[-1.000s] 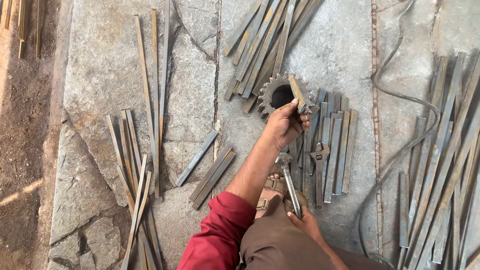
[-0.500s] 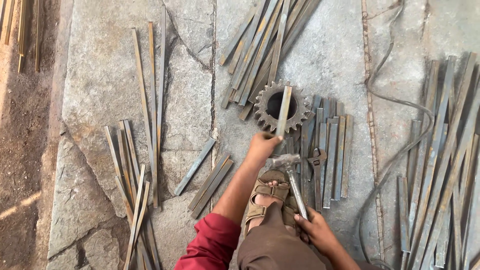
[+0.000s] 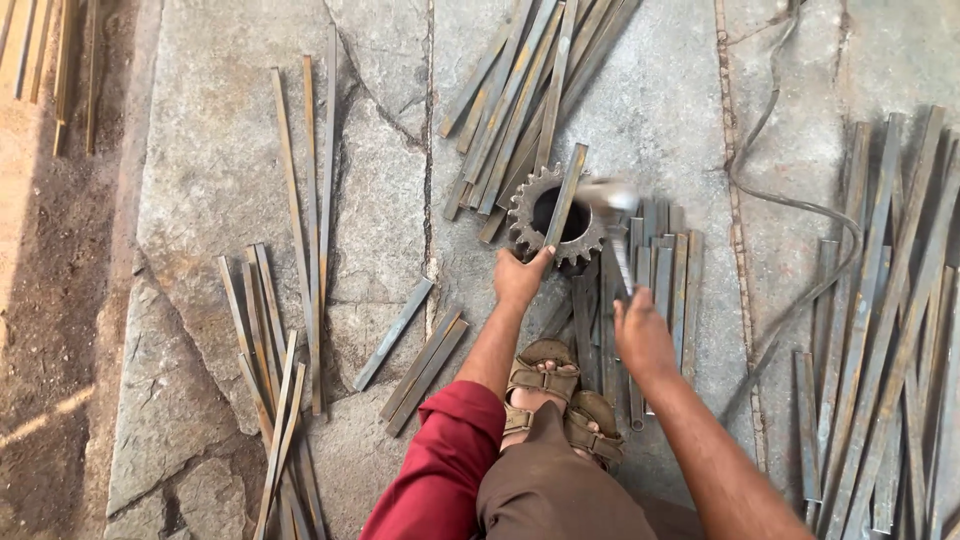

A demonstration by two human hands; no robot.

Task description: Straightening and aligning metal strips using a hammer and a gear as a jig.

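Overhead view of a stone floor [image 3: 230,170]. A toothed gear ring [image 3: 528,215] lies flat, with a flat metal strip [image 3: 566,195] laid across its opening. The left hand [image 3: 520,275], just below the gear ring, pinches the strip's lower end. The right hand [image 3: 640,335], below and right of the gear ring, is wrapped around a hammer [image 3: 612,215], whose blurred head is at the ring's right edge. A row of short strips [image 3: 675,275] lies right of the gear ring; sandalled feet [image 3: 560,395] sit below it.
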